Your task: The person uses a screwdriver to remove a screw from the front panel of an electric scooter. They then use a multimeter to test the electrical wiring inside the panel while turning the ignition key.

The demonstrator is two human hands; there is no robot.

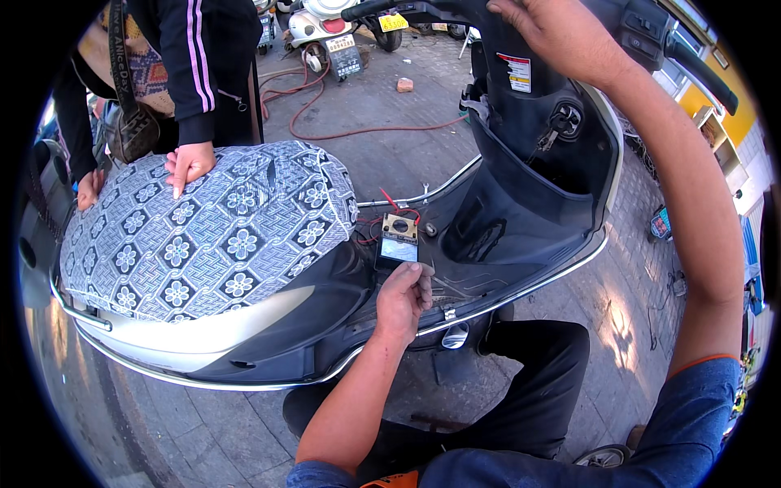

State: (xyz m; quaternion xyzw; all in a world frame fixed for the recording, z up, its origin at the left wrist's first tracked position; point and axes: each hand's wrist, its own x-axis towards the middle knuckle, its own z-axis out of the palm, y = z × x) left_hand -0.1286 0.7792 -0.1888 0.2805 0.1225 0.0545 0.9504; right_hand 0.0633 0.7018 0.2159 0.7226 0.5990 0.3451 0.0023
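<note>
An analog multimeter (399, 240) with a light dial face and a round selector knob stands on the scooter's black footboard (464, 281). Red test leads (389, 198) lie around it. Just below the meter is my left hand (404, 301), its fingers curled in; whatever they may hold is hidden. My right hand (561, 41) reaches up over the scooter's front panel (508, 106) by the handlebar, thumb pointing left. Its other fingers are out of the picture, so its grip does not show. A key bunch (561, 122) hangs at the ignition lock.
A patterned cloth cover (203, 236) wraps the scooter seat. Another person's hand (191, 167) presses on it, with a second hand (89, 189) at its left end. Behind lie a red hose (366, 134), a brick (404, 84) and a parked white scooter (325, 28).
</note>
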